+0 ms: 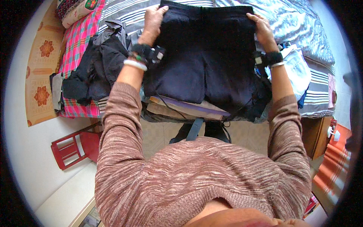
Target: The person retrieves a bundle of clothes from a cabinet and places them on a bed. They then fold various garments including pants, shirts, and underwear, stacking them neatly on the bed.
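Dark trousers or shorts (204, 51) are stretched out in front of me over the bed, waistband at the far end. My left hand (154, 21) grips the left end of the waistband, thumb on top. At the opposite end, my right hand (261, 28) pinches the other corner of the waistband. Below the dark garment, a beige and purple item (187, 106) shows at the bed's near edge. How far the legs extend is unclear, since dark cloth overlaps there.
Dark clothes (96, 62) lie heaped on the left of the bed, partly over a pink plaid cloth (75, 51). White clothing (296, 68) lies to the right, near a shiny grey-blue cover (286, 25). A red wooden chair (76, 147) stands at left, a wooden cabinet (316, 137) at right.
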Available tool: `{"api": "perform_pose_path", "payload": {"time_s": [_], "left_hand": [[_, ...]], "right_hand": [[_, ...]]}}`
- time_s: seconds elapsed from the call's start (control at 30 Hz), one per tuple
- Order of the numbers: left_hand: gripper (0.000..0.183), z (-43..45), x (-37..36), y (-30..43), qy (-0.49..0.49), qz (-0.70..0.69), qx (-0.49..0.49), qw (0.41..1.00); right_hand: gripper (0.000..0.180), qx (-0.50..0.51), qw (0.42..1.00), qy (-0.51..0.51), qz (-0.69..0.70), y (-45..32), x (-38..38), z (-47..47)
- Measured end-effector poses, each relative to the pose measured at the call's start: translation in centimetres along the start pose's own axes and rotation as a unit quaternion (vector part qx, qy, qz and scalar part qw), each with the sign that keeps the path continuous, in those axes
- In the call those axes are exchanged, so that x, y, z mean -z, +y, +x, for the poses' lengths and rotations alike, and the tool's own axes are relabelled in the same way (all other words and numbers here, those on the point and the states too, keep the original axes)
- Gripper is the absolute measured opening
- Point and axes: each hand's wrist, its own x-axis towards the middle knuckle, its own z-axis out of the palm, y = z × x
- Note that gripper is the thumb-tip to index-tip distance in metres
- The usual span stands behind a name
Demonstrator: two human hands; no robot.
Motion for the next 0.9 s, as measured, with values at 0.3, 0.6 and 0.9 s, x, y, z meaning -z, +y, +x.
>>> {"api": "perform_pose_path", "payload": {"time_s": [0.3,0.6,0.9], "left_hand": [[0.022,-17.5,-12.2,3.7,0.038,0.245,-0.207,0.946],[0.036,-22.4,-7.7,6.6,-0.010,0.120,-0.277,0.953],[0.022,-21.7,9.9,7.9,0.229,0.042,-0.110,0.966]], "right_hand": [[0.035,-0.171,0.964,-0.181,0.095,-0.1,-7.2,-11.3],[0.033,0.344,0.810,-0.341,-0.330,-1.7,-7.4,-10.4],[0.040,0.398,0.753,-0.150,-0.502,-17.5,-13.7,-6.5]]}}
